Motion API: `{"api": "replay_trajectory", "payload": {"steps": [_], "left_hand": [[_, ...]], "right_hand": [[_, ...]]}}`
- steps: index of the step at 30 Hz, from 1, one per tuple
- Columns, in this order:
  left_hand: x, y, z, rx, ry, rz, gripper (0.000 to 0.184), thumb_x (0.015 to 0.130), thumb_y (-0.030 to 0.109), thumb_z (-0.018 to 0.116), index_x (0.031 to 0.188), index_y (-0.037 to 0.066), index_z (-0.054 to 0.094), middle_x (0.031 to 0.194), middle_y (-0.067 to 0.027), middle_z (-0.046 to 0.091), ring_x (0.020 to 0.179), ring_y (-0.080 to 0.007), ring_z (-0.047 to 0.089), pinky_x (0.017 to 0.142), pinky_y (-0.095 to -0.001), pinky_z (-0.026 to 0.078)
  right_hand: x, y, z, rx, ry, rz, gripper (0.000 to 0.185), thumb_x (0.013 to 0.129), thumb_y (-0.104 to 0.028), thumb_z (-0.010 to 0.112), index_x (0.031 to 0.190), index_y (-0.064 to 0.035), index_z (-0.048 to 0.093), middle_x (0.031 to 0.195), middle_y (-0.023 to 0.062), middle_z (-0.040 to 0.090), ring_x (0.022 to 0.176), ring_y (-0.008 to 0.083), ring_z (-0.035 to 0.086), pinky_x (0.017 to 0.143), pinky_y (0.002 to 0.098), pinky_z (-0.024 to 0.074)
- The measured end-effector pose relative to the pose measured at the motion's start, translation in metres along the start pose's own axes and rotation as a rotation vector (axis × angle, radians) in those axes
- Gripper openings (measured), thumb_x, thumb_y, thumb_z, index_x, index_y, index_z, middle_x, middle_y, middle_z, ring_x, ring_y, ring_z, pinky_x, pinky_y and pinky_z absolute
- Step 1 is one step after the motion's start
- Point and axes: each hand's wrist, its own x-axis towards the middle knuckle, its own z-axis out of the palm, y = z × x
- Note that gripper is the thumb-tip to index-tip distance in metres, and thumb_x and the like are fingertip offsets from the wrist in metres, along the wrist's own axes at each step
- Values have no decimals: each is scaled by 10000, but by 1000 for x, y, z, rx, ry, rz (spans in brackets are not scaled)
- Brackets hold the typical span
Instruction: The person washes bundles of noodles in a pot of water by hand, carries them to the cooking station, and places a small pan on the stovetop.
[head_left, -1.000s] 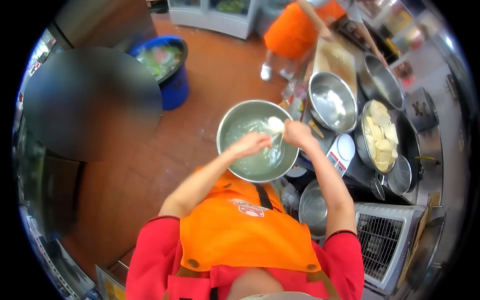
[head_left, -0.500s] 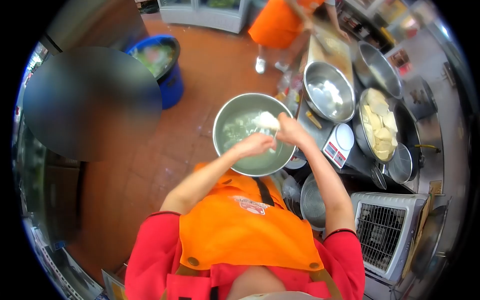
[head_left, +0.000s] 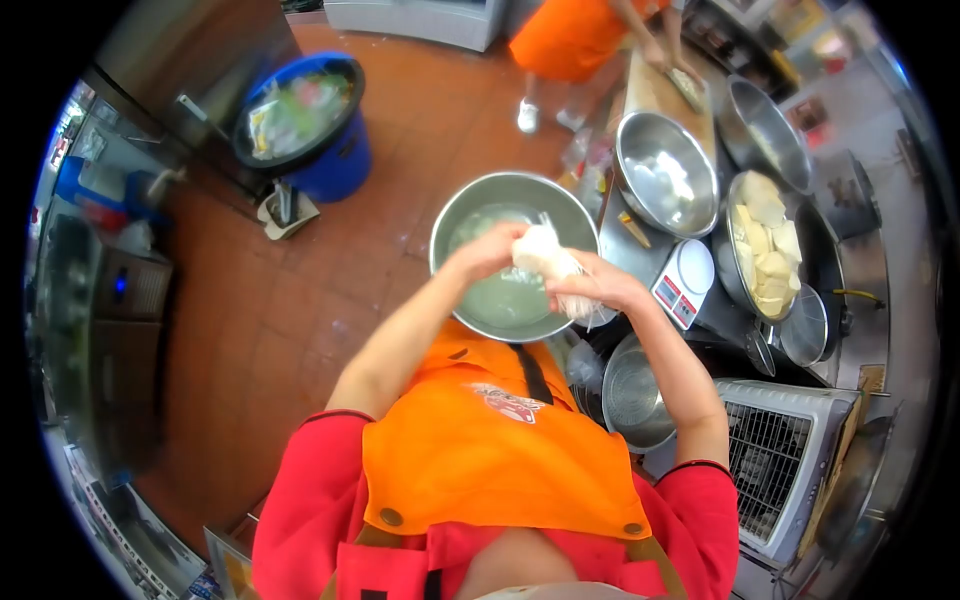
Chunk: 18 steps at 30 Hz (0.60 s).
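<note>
Over the large metal bowl (head_left: 440, 240) of cloudy water, both my hands hold a bundle of white noodle-like strands (head_left: 543, 251). My left hand (head_left: 490, 248) is closed on its upper left end. My right hand (head_left: 603, 284) grips the lower right part, where thin loose strands hang out. Pale bits show in the water below. Just what the strands are made of I cannot make out.
To the right, a counter holds an empty metal bowl (head_left: 650, 215), a white kitchen scale (head_left: 679, 305), and a bowl of peeled pale chunks (head_left: 768, 255). A co-worker in an orange apron (head_left: 570, 40) works at a cutting board (head_left: 645, 95). A blue bin (head_left: 345, 165) stands on the floor.
The white bundle has come up out of the bowl and now stretches between both hands. My left hand has moved up, my right hand down and to the right.
</note>
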Motion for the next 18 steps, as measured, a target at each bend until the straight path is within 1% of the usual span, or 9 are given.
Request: {"api": "replay_trajectory", "payload": {"steps": [3,7,9,10,12,14,15,17,18], "left_hand": [[-4,-11,1,26,104,-69,166,856,186,646,1001,109,673,779,56,602,636,-41,474,545,-202,366],[-9,-16,15,213,71,-86,172,899,221,587,999,109,672,752,70,554,617,-21,438,520,-175,320],[-10,-16,30,539,49,-40,225,909,263,552,1002,95,668,751,0,595,634,-110,515,578,-253,417],[-9,-21,33,702,23,4,238,909,271,544,1003,91,667,761,-25,608,646,-140,535,605,-278,440],[-12,-13,38,936,-14,75,259,906,284,522,983,85,668,809,-98,644,703,-248,596,703,-354,485],[-5,3,30,1146,-58,207,238,904,257,529,960,73,670,803,-94,647,702,-209,606,684,-334,485],[0,13,23,1247,-77,278,229,903,243,532,948,67,672,800,-92,648,701,-189,611,675,-324,485],[7,41,8,1132,-88,148,205,896,219,548,927,62,676,781,-65,650,706,-133,604,650,-298,476],[8,48,4,1073,-92,86,193,893,207,555,916,60,678,771,-52,650,708,-104,600,637,-285,471]], "right_hand": [[-3,19,-18,289,-65,85,491,813,-208,693,1198,-1,468,938,78,615,779,127,617,689,269,505],[1,29,-27,132,73,-67,460,789,-189,676,1159,8,485,916,65,610,739,135,581,660,268,475],[9,22,-26,30,197,-161,439,767,-156,681,1129,7,495,916,56,607,755,128,573,649,264,470],[9,10,-32,-256,262,-3,472,713,-104,686,1118,34,487,975,133,621,819,208,614,691,324,490],[24,28,-34,-723,385,60,457,696,-78,674,1095,56,499,1003,197,607,875,289,617,742,374,489],[37,56,-30,-1075,441,51,374,699,-38,638,1047,54,536,1036,267,571,963,414,577,825,434,471],[34,56,-25,-1095,374,-3,353,704,-34,632,1040,36,548,1029,249,576,965,408,577,823,434,472],[22,47,-12,-1135,238,-116,318,714,-26,620,1027,2,571,1014,214,586,968,398,577,819,435,474],[17,42,-12,-995,216,-200,341,725,-35,614,1064,-45,575,1009,165,600,963,323,600,809,398,479]]}}
